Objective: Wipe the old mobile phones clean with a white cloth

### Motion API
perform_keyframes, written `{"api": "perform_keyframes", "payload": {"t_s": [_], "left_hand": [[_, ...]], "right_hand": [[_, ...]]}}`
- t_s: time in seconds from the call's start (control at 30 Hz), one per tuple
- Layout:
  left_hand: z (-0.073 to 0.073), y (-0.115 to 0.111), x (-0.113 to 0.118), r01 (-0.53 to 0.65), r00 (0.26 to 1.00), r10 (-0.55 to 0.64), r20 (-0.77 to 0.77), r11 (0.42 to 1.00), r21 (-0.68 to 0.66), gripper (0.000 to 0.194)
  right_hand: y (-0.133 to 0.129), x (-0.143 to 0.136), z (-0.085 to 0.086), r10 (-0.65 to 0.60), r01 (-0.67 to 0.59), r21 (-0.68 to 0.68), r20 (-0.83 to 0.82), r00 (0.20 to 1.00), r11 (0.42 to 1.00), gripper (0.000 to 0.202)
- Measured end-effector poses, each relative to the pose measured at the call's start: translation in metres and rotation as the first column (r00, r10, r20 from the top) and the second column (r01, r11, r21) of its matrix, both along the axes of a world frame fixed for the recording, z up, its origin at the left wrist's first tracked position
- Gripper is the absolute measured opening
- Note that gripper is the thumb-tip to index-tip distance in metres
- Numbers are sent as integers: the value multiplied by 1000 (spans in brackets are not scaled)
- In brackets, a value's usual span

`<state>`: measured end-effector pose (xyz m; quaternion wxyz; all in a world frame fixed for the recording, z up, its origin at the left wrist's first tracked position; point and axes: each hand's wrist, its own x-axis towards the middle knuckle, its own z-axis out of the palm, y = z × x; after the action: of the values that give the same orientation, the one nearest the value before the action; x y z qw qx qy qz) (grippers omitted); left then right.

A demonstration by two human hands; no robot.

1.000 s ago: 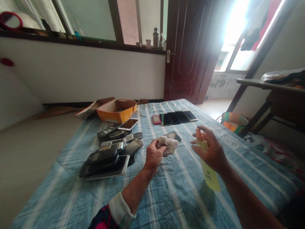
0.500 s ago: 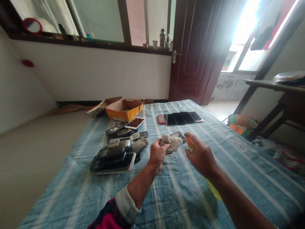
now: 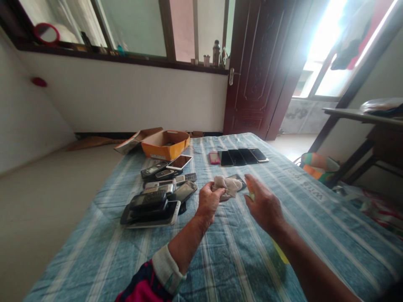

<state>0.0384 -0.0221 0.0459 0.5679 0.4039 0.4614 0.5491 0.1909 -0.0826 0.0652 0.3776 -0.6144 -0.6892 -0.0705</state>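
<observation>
My left hand (image 3: 209, 201) is closed on a bunched pale cloth (image 3: 227, 186), held above the bedspread. A dark phone (image 3: 241, 181) shows past the cloth; the cloth covers part of it. Just to the right, my right hand (image 3: 266, 205) wraps round a spray bottle (image 3: 281, 251). The bottle has an orange spray head and a yellow body, mostly hidden behind the hand and forearm. Its head points toward the cloth. On the left lies a heap of old phones (image 3: 149, 200), smartphones and keypad models mixed.
An open orange box (image 3: 176, 151) stands behind the heap. Several dark phones (image 3: 239, 157) lie in a row at the far side, with a pink-edged one (image 3: 214, 158) at its left end. A striped blue bedspread (image 3: 201, 260) lies under everything. A dark red door (image 3: 252, 96) is behind.
The camera view has shifted slightly. Both hands keep nearly the same places, with the cloth and spray bottle still held.
</observation>
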Motion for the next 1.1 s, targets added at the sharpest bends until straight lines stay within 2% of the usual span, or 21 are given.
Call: {"api": "perform_keyframes", "payload": {"t_s": [0.27, 0.5, 0.87, 1.0, 1.1], "left_hand": [[-1, 0, -1, 24, 1000, -24, -3, 1000, -8, 23], [3, -2, 0, 24, 1000, -24, 12, 999, -38, 22], [4, -2, 0, 38, 999, -37, 19, 998, -43, 19], [3, -1, 0, 40, 999, -39, 21, 998, -51, 21], [2, 1, -1, 46, 999, -46, 4, 998, -53, 22]], "right_hand": [[5, 3, -2, -9, 9, -3, 8, 1000, 1000, 53], [6, 7, -3, -82, 82, 4, 19, 996, 997, 58], [5, 4, 2, -65, 65, -29, -10, 998, 997, 53], [4, 19, 8, -99, 101, 8, -158, 982, 995, 51], [4, 51, 13, -131, 121, -50, -428, 894, 991, 57]]}}
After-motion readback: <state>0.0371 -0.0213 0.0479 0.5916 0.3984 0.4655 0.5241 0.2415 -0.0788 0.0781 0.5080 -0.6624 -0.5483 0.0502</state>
